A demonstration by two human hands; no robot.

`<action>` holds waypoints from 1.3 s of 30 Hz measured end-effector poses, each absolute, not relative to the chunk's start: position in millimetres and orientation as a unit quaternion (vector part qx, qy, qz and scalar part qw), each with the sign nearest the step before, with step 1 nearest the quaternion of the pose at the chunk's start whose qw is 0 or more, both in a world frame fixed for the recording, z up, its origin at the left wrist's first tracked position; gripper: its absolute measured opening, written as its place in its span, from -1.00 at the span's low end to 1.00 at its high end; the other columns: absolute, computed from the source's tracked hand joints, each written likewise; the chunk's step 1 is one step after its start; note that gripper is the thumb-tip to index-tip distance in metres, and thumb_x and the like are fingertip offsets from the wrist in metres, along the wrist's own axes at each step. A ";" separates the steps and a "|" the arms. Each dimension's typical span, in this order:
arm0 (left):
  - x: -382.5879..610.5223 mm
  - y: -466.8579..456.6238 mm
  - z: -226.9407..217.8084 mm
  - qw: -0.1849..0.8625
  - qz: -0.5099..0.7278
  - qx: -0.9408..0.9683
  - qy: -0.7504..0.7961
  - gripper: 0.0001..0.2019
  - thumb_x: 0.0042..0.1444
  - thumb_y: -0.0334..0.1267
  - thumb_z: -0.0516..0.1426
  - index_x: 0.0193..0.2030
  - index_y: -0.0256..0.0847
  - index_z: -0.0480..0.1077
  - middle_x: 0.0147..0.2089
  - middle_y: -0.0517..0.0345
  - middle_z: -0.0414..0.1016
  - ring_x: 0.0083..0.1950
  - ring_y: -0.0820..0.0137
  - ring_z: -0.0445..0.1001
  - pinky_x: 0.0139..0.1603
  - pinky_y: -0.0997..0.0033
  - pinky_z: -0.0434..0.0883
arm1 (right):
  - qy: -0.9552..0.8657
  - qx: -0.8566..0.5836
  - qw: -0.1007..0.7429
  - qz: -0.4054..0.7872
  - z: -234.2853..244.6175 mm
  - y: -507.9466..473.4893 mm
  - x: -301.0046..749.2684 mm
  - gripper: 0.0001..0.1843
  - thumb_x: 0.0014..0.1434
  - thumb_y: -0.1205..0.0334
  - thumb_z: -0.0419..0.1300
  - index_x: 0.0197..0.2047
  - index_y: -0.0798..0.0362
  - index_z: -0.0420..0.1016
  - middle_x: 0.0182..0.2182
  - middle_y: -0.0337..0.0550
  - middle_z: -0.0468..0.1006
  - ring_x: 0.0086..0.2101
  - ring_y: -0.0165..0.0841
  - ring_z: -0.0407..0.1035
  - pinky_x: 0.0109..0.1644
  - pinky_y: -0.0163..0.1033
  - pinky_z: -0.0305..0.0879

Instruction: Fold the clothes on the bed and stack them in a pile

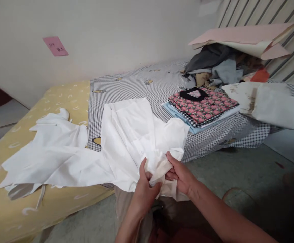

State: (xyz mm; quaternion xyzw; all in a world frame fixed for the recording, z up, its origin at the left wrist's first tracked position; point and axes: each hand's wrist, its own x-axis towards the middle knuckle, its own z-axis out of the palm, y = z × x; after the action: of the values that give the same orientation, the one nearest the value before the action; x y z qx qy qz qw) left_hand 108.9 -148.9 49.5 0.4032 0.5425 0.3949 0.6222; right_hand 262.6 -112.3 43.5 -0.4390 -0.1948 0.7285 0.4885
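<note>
A white garment [121, 135] lies spread over the near edge of a low mattress, its sleeve trailing left across the yellow sheet [60, 98]. My left hand [144, 189] is closed on a bunched fold of this white garment at its lower right corner. My right hand [181, 173] pinches the same bunch of cloth from the right, fingers curled into it. Both hands meet just off the mattress edge, above the floor.
A folded stack topped by a pink patterned garment [202, 106] sits on the checkered sheet [136, 87]. Behind it is a heap of loose clothes [217, 67] under pink cardboard [245, 37]. White cloth [270, 103] lies right. Grey floor [238, 168] in front.
</note>
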 end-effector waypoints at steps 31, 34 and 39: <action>103.7 -132.6 73.7 0.545 0.362 0.470 0.592 -0.86 -0.12 -0.39 0.22 -0.40 -0.16 0.34 -0.47 0.33 0.31 -0.38 0.44 0.27 -0.30 0.46 0.22 | -0.290 -0.255 0.468 0.795 48.9 -107.9 280.7 -0.44 0.09 -0.28 0.29 -0.51 -0.05 0.16 -0.67 -0.41 0.15 -0.66 -0.48 0.06 -0.62 -0.37 0.01; 104.7 -130.6 66.2 0.404 0.449 0.484 0.633 -0.80 -0.18 -0.53 0.12 -0.45 -0.14 0.28 -0.30 0.23 0.35 -0.18 0.35 0.38 -0.12 0.39 0.31 | -0.397 -0.289 0.412 0.768 41.2 -114.8 284.3 -0.50 0.17 -0.27 0.24 -0.48 -0.01 0.34 -0.61 -0.35 0.25 -0.60 -0.47 0.15 -0.57 -0.36 0.09; 98.3 -135.0 66.5 0.395 0.489 0.505 0.591 -0.82 -0.24 -0.52 0.10 -0.48 -0.17 0.34 0.08 0.04 0.30 0.26 0.19 0.29 0.22 0.21 0.26 | -0.546 -0.340 0.326 0.693 38.7 -117.9 287.8 -0.52 0.20 -0.23 0.24 -0.39 0.07 0.52 -0.58 -0.34 0.31 -0.65 -0.54 0.03 -0.62 -0.36 -0.08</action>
State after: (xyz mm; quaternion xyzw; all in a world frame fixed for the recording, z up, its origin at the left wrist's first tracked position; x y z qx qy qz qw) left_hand 98.3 -135.0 66.5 0.5052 0.5914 0.4886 0.3953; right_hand 287.8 -117.9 38.7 -0.3404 -0.5460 0.6926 0.3261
